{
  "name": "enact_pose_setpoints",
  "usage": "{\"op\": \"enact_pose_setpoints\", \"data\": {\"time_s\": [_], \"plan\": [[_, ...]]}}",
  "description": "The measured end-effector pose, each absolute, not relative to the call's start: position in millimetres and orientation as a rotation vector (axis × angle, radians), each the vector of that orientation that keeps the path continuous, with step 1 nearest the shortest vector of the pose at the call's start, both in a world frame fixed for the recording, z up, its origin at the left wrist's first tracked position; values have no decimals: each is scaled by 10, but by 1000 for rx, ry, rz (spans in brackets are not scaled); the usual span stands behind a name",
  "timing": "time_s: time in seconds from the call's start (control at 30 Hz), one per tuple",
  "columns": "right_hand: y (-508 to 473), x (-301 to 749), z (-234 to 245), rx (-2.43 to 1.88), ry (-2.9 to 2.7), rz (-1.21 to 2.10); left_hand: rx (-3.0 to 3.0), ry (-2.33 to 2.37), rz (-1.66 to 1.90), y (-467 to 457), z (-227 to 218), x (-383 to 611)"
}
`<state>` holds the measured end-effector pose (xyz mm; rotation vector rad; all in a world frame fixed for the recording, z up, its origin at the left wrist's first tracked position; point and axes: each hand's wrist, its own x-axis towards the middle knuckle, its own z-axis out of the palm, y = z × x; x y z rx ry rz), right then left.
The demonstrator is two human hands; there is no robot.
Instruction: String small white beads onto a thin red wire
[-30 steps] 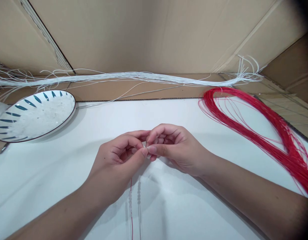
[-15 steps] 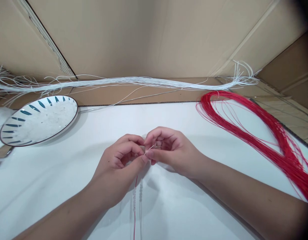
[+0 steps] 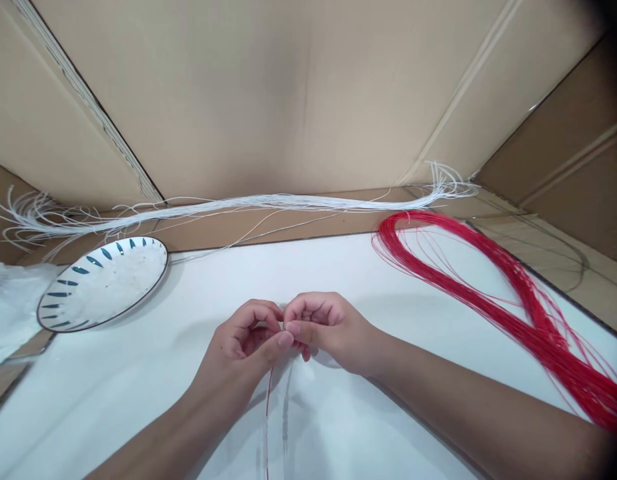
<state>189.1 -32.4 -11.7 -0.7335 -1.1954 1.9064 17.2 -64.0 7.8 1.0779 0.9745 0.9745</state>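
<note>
At the middle of the white tabletop (image 3: 188, 413), my left hand (image 3: 251, 341) and my right hand (image 3: 331, 331) meet fingertip to fingertip. A thin red cord (image 3: 270, 390) runs down from the left thumb and finger toward the near edge. Small clear beads (image 3: 266, 430) appear to be strung along its lower part, though they are blurred. My left hand is closed in a pinch on this cord. The right thumb and finger are pinched together right beside it; what sits between them is too small and hidden to name.
A white plate (image 3: 81, 270) with dark leaf marks holds clear, whitish bits at the left. Beside it lies a clear plastic bag (image 3: 18, 307). White cords (image 3: 268, 202) stretch along the back by cardboard walls (image 3: 228, 100). A red cord bundle (image 3: 488, 303) loops at the right.
The whole view has shifted, so the scene sits lower. My hands stay together; the thin pale line that showed between the fingertips is no longer plainly visible.
</note>
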Motion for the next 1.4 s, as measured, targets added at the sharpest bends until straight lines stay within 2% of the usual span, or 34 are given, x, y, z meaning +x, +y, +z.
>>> {"op": "enact_pose_setpoints", "data": {"time_s": [0.27,0.5,0.9,1.4], "plan": [[-294,1876,-176,-596,-1053,1931,1192,917,935,-628,9,139],[-271,1874,-157,-647,-910,1859,1429,918,813,-631,-63,60],[-315,1852,-140,-870,-1211,1840,1100,986,1070,-624,-29,157],[-312,1862,-139,-967,-1292,1834,1106,1059,1074,-611,3,140]]}}
